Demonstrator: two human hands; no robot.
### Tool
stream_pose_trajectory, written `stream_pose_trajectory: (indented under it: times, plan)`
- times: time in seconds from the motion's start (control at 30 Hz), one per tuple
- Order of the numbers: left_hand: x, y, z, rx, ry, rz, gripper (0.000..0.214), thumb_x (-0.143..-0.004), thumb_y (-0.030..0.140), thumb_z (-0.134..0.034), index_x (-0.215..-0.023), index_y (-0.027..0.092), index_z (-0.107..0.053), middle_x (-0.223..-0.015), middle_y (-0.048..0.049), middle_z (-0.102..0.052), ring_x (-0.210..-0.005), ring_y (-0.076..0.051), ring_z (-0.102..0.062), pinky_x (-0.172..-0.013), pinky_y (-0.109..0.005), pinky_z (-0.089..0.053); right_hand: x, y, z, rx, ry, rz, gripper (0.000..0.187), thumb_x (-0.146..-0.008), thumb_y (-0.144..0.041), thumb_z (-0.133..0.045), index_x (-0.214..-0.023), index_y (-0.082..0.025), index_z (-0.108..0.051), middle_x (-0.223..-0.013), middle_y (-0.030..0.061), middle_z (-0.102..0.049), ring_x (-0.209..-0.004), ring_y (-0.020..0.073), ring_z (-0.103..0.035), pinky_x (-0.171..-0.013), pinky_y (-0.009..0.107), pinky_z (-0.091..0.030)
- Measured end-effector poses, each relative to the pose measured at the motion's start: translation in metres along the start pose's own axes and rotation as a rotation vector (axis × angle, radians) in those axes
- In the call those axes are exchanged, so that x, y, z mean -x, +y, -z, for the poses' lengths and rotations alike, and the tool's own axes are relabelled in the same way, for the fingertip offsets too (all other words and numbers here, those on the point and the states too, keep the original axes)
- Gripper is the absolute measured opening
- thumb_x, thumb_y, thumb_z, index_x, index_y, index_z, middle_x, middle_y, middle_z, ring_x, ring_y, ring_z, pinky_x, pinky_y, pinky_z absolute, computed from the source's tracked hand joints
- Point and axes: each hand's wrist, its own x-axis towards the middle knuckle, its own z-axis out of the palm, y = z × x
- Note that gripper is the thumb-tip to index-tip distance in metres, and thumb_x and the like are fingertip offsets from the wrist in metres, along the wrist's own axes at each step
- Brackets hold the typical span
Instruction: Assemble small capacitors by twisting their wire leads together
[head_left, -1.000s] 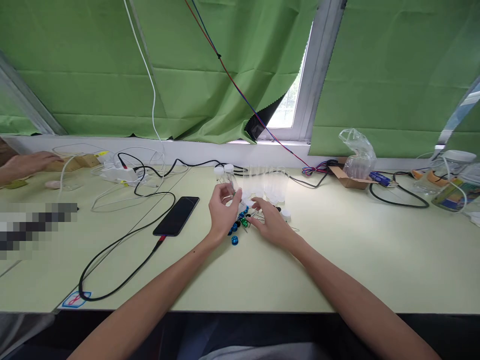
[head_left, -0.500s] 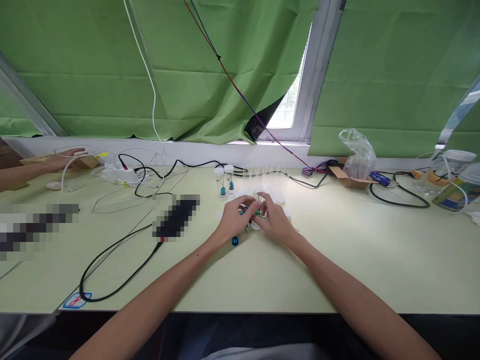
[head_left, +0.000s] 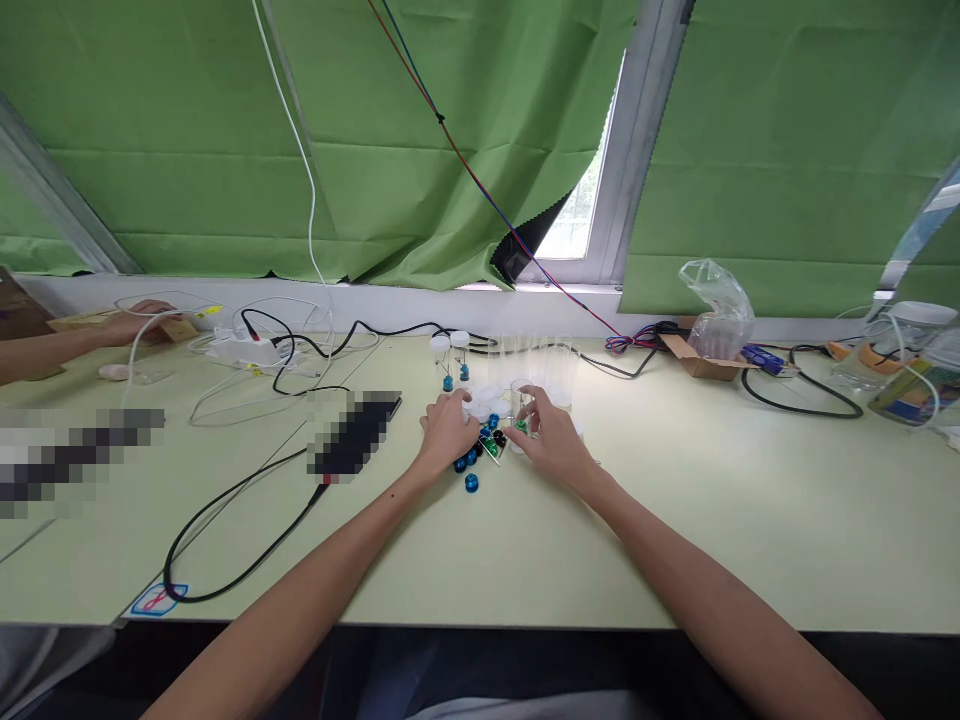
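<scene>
My right hand is wrapped around a clear plastic jar standing upright on the table, with a small green piece inside. At the left edge of a group of white round lids, my left hand has its thumb and index finger apart. Whether its fingertips touch a lid is hard to see. Between my hands lies a small pile of blue, green and black pieces with thin sticks. One round blue piece sits nearer the front.
Two capped clear jars with blue pieces inside stand behind my left hand. More clear jars are at the back. A phone with a black cable is to the left. Another person's hand rests far left. A cardboard box is back right.
My left hand has moved left, away from the jar and my right hand, to the lids. The pile of coloured pieces is now uncovered. My right hand stays at the jar.
</scene>
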Motion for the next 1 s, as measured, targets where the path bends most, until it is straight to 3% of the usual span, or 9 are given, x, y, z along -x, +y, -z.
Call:
stream_pose_trajectory:
  times: [0.23, 0.53, 0.83, 1.0]
  plan:
    - [-0.002, 0.004, 0.003, -0.065, -0.092, 0.092, 0.039, -0.078, 0.025, -0.051, -0.117, 0.023, -0.053, -0.121, -0.0137, -0.059, -0.116, -0.036, -0.050, -0.095, -0.047, -0.038, 0.001, 0.001, -0.001, -0.012, -0.031, -0.016, 0.056, -0.083, -0.036, -0.063, -0.132, -0.022, -0.041, -0.092, 0.0031, -0.062, -0.064, 0.0143, -0.052, -0.065, 0.030, -0.044]
    - [-0.007, -0.006, -0.003, -0.009, -0.061, 0.071, 0.039, -0.076, 0.017, -0.051, -0.115, 0.020, -0.048, -0.112, -0.0133, -0.058, -0.108, -0.031, -0.054, -0.090, -0.040, -0.042, 0.002, -0.001, 0.001, 0.017, -0.047, -0.016, 0.051, -0.085, -0.037, -0.060, -0.130, -0.022, -0.042, -0.094, 0.0037, -0.063, -0.067, 0.0149, -0.052, -0.066, 0.030, -0.043]
    - [-0.008, -0.012, -0.005, 0.123, 0.050, 0.001, 0.035, -0.077, 0.010, -0.046, -0.111, 0.019, -0.050, -0.102, -0.0126, -0.058, -0.102, -0.028, -0.055, -0.086, -0.040, -0.044, 0.002, -0.003, 0.001, 0.014, -0.061, -0.010, 0.048, -0.086, -0.037, -0.060, -0.128, -0.020, -0.044, -0.093, 0.0046, -0.062, -0.068, 0.0156, -0.053, -0.065, 0.030, -0.043]
    - [-0.010, -0.009, -0.001, 0.282, 0.159, -0.040, 0.025, -0.084, 0.015, -0.041, -0.106, 0.018, -0.052, -0.103, -0.0130, -0.061, -0.097, -0.026, -0.059, -0.083, -0.038, -0.047, 0.002, -0.003, 0.001, 0.004, -0.070, -0.010, 0.050, -0.086, -0.039, -0.061, -0.128, -0.020, -0.044, -0.093, 0.0046, -0.062, -0.067, 0.0152, -0.053, -0.065, 0.030, -0.043]
